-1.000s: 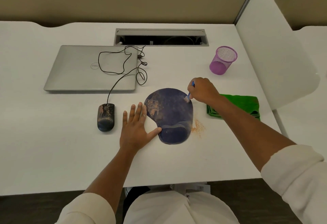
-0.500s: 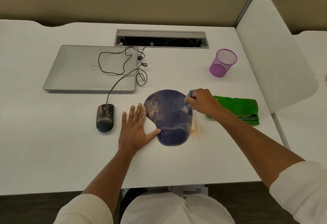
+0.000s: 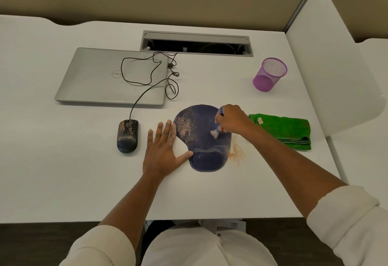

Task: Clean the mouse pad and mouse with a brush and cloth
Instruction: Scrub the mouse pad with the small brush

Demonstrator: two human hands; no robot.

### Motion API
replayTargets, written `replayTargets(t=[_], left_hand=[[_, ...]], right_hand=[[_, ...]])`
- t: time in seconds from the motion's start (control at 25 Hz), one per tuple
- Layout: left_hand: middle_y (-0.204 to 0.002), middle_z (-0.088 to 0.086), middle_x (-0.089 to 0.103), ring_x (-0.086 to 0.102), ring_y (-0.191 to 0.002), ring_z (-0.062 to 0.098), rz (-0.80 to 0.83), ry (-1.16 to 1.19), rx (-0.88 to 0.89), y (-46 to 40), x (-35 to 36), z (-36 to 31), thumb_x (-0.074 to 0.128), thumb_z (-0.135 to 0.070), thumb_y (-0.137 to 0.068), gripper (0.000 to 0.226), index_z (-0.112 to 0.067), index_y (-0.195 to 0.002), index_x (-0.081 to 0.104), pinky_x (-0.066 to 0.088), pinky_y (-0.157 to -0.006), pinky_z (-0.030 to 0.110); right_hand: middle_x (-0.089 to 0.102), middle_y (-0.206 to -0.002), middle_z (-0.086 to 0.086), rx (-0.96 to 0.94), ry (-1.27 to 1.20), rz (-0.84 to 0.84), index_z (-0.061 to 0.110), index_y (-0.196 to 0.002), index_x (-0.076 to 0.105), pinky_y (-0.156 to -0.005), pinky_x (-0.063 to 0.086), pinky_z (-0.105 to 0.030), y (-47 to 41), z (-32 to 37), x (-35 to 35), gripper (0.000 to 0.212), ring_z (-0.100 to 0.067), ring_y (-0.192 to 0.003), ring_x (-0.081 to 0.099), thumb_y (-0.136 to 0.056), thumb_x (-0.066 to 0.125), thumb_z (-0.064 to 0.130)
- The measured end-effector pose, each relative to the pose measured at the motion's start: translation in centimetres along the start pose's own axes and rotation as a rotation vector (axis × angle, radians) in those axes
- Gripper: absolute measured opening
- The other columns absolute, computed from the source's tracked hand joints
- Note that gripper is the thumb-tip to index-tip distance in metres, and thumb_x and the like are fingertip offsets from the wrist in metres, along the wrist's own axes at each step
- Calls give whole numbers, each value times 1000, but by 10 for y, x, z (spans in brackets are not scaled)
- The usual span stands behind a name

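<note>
A dark blue mouse pad (image 3: pixel 201 139) with a wrist rest lies at the desk's middle, with orange dust on its left part. My right hand (image 3: pixel 232 119) grips a small blue-handled brush (image 3: pixel 217 127), whose pale bristles touch the pad's right half. My left hand (image 3: pixel 162 149) lies flat with straight fingers on the desk, its thumb and forefinger against the pad's left edge. A black wired mouse (image 3: pixel 127 135), speckled with orange dust, sits to the left. A folded green cloth (image 3: pixel 283 130) lies to the right.
Swept orange dust (image 3: pixel 236 152) lies on the white desk (image 3: pixel 63 171) beside the pad. A closed silver laptop (image 3: pixel 100 80) with the mouse cable over it sits behind left. A purple mesh cup (image 3: pixel 269 74), a cable slot (image 3: pixel 197 44) and a white divider (image 3: pixel 336 66) stand further back.
My right hand has drawn the brush from the pad's upper right edge down toward its middle right. The left hand has stayed put.
</note>
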State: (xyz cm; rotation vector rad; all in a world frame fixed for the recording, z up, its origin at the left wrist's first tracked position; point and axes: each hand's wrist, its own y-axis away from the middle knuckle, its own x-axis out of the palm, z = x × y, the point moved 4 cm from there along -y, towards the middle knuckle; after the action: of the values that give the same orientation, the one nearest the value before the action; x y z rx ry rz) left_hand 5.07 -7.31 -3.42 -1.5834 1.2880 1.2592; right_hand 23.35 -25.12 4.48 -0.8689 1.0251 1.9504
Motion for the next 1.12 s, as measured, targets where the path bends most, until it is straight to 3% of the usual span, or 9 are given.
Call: replayTargets(t=[0.24,0.44,0.52,0.6,0.76,0.84,0.92,1.04,1.12], left_hand=[[-172,0,-4,-13,-157,22,11,-2,-4,0,0,-1,21,-93,-83,110,-21,-164,2,-3,-127,51],[-171,0,-7,-16,-157,21,26,-17,-6,0,-2,-1,21,-92,-83,110,-20,-164,-1,-6,-127,49],[-172,0,-8,-16,-157,22,31,-15,-3,0,-1,0,19,-93,-82,111,-20,-164,-1,-5,-127,50],[-171,0,-8,-16,-157,22,35,-13,-3,0,0,0,16,-94,-82,111,-21,-163,-1,-5,-127,51],[-171,0,-8,-16,-157,22,38,-18,-3,0,-1,0,13,-95,-81,111,-21,-163,-2,-5,-127,51],[-172,0,-8,-15,-157,22,37,-17,-4,0,-1,0,11,-95,-80,112,-21,-164,-1,-4,-127,51],[-172,-1,-8,-15,-157,22,36,-12,-5,0,-1,1,10,-96,-79,113,-22,-164,0,-4,-127,51],[-171,-2,-9,-16,-156,21,36,-13,-4,0,-1,-1,10,-96,-79,113,-22,-164,-2,-6,-127,49],[-172,-1,-8,-16,-157,21,34,-12,-4,0,-2,-1,11,-96,-80,112,-22,-164,-1,-6,-127,49]], right_hand=[[73,-89,-10,-100,-199,-72,7,-95,71,-76,56,-41,2,35,-6,25,-30,-78,70,-97,51,22],[74,-86,-5,-91,136,265,10,-89,74,-69,57,-31,10,35,6,18,-21,-74,71,-92,56,14],[72,-81,0,-111,-58,200,17,-89,71,-64,53,-23,12,36,2,19,-18,-71,70,-96,53,17],[72,-81,1,-129,-140,175,21,-92,70,-70,55,-28,16,35,5,20,-20,-73,69,-98,51,22],[64,-88,-1,-39,131,-69,22,-97,67,-74,50,-36,15,16,-4,21,-24,-81,61,-96,48,27],[63,-88,-2,-18,102,-180,20,-100,67,-72,49,-35,15,8,-16,22,-24,-82,60,-98,47,29],[69,-91,-5,-2,35,-102,15,-99,69,-79,54,-38,11,2,-16,20,-25,-84,63,-95,55,29],[73,-91,-9,73,209,149,9,-96,70,-84,56,-42,9,-9,-10,18,-28,-86,68,-81,68,20],[72,-90,-7,59,223,144,9,-96,70,-80,57,-40,6,-8,-15,17,-26,-83,68,-82,66,17]])
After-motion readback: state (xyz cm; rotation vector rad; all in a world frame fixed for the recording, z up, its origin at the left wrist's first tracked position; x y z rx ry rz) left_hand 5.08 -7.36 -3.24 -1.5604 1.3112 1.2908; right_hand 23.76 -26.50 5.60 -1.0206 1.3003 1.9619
